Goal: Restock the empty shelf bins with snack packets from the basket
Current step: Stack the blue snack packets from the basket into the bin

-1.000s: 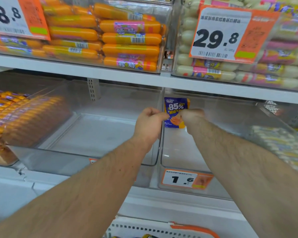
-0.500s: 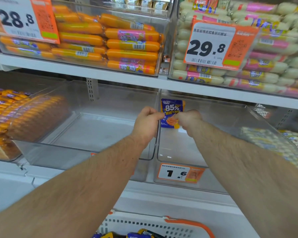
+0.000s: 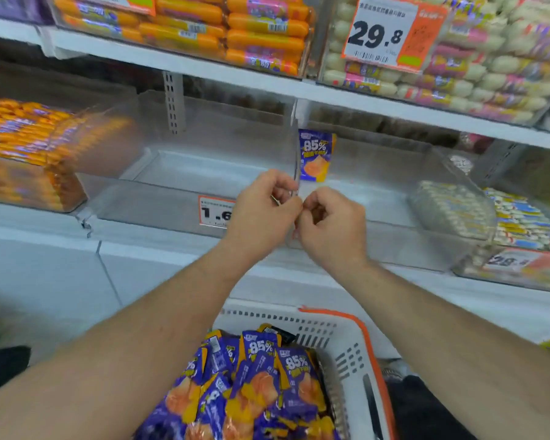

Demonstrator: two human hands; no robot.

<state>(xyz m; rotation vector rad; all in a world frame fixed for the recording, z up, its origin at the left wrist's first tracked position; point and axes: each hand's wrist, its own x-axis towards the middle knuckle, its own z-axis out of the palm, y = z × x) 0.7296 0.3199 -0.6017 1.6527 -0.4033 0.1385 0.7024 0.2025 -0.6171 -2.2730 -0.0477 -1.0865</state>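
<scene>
Step in hand, as judged: return to basket (image 3: 346, 336) for more stock. One snack packet (image 3: 315, 155) upright at back of right bin (image 3: 394, 236). Left hand (image 3: 264, 211) and right hand (image 3: 334, 227) together, fingers curled, apparently empty. Next: lower, grip purple packets (image 3: 258, 385).

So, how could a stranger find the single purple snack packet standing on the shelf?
Look under the large 29.8 price card to the clear plastic bin below. At its back left corner stands one purple and orange snack packet marked 85%. It stands alone; all similar packets lie in the white basket.
</scene>
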